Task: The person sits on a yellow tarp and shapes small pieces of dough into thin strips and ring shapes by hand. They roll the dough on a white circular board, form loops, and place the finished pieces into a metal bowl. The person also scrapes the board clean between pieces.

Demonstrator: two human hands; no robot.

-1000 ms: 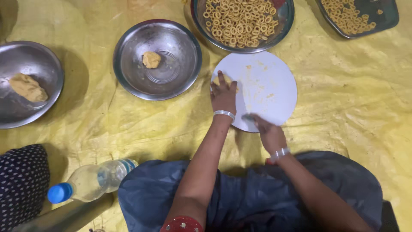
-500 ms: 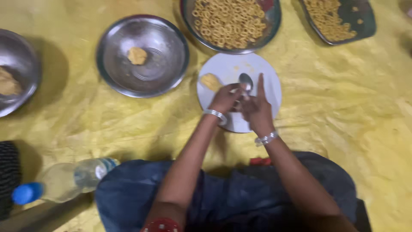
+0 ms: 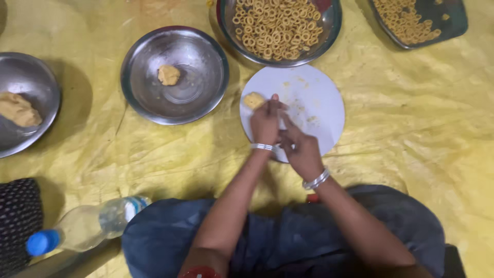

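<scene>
Yellow plastic sheeting (image 3: 411, 128), creased and wrinkled, covers the whole floor surface and carries every item in view. At far left, a steel bowl (image 3: 31, 82) holds a large lump of dough (image 3: 18, 109). Below it lies a dark dotted cloth (image 3: 18, 221), with a clear plastic bottle (image 3: 87, 226) on its side, blue cap pointing left. Right of the first bowl, a second steel bowl (image 3: 206, 67) contains a small dough ball (image 3: 168, 75). At top centre, a steel dish (image 3: 332, 25) is filled with dough rings (image 3: 278, 25). Directly below it sits a round white board (image 3: 319, 103) with a dough piece (image 3: 253, 100) at its left edge. Left hand (image 3: 265, 123) and right hand (image 3: 301, 146) meet over the board, fingers drawn together; what they pinch cannot be seen. Both wrists carry silver bangles. At top right, a dark tray (image 3: 453, 20) holds more rings. Blue fabric (image 3: 288, 237) covers the person's lap at bottom centre.
</scene>
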